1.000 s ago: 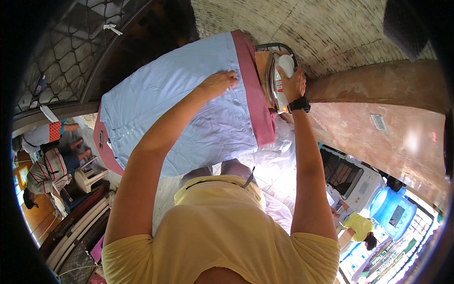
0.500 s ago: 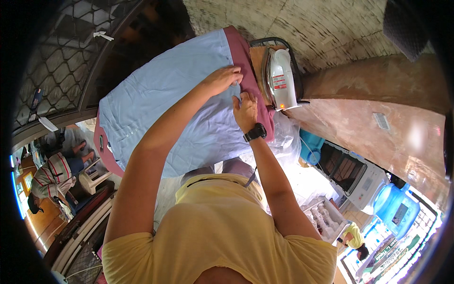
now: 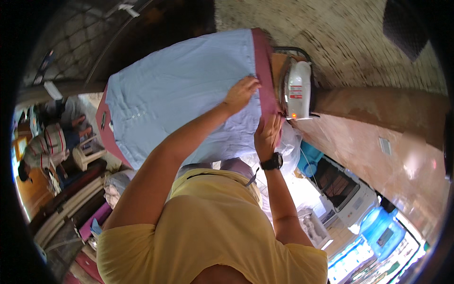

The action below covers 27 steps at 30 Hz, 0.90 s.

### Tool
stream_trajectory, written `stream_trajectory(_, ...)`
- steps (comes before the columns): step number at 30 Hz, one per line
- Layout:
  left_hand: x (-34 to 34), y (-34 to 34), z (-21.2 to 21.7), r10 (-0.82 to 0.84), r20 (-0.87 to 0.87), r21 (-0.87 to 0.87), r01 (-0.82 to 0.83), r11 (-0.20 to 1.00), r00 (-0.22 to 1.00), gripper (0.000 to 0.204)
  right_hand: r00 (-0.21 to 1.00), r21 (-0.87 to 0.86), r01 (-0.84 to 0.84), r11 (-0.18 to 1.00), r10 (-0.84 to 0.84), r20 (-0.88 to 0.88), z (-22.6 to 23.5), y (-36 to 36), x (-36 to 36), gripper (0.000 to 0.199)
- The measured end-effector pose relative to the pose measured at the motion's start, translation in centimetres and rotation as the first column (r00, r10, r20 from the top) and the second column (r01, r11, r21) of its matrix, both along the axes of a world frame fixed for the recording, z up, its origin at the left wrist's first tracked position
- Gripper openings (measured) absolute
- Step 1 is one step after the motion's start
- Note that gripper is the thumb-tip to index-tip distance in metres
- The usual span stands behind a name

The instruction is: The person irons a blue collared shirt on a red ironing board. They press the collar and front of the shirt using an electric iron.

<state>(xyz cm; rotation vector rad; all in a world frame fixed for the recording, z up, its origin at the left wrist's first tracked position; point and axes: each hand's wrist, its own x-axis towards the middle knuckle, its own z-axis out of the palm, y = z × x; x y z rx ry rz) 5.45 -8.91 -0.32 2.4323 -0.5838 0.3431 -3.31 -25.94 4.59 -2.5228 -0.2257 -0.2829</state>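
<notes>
A light blue buttoned shirt (image 3: 184, 80) lies spread over a padded board with a dark red cover (image 3: 263, 52). Its straight edge runs along the right side of the board, where a red strip shows. At that edge my left hand (image 3: 242, 93) rests with its fingers bent and closed on the cloth. Nearer to me, my right hand (image 3: 268, 137) lies flat, fingers stretched out, over the shirt's edge and the red cover. A dark watch is on that wrist. Just right of the board stands a white electric iron (image 3: 298, 87) with an orange light on.
A tiled wall and a brown ledge (image 3: 359, 104) rise beyond the iron. Blue water containers (image 3: 384, 232) and a white appliance (image 3: 352, 199) stand at lower right. At far left, a person in a striped top (image 3: 45, 146) sits near a beige stool (image 3: 87, 154).
My right hand has slid toward me along the edge, its bent fingers now straightened. My left hand stays near the same part of the edge. The whole view has shifted with my head.
</notes>
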Motion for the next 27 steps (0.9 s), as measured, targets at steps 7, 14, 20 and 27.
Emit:
stream_trajectory(7,-11.4,5.9,1.6,0.188,-0.070,-0.195,-0.198,0.961,0.980,0.042,0.868,0.222,-0.492,0.842,0.455,0.198,-2.5,7.4,8.8,0.036)
stream_trajectory(14,-28.2,29.1,0.4,0.990,0.026,-0.159,-0.977,0.141,0.139,0.027,0.861,-0.330,-0.461,0.824,0.506,0.060,-5.4,7.2,9.2,0.053)
stream_trajectory(20,-30.2,38.6,0.0,0.958,-0.271,-0.016,-0.996,0.092,0.092,0.026,0.855,-0.314,-0.438,0.842,0.498,0.142,-5.4,7.7,10.5,0.055)
stream_trajectory(27,-28.2,40.3,-1.4,0.924,-0.325,0.085,-0.967,0.241,0.202,0.028,0.876,-0.385,-0.414,0.825,0.476,0.079,-6.0,8.8,10.1,0.058)
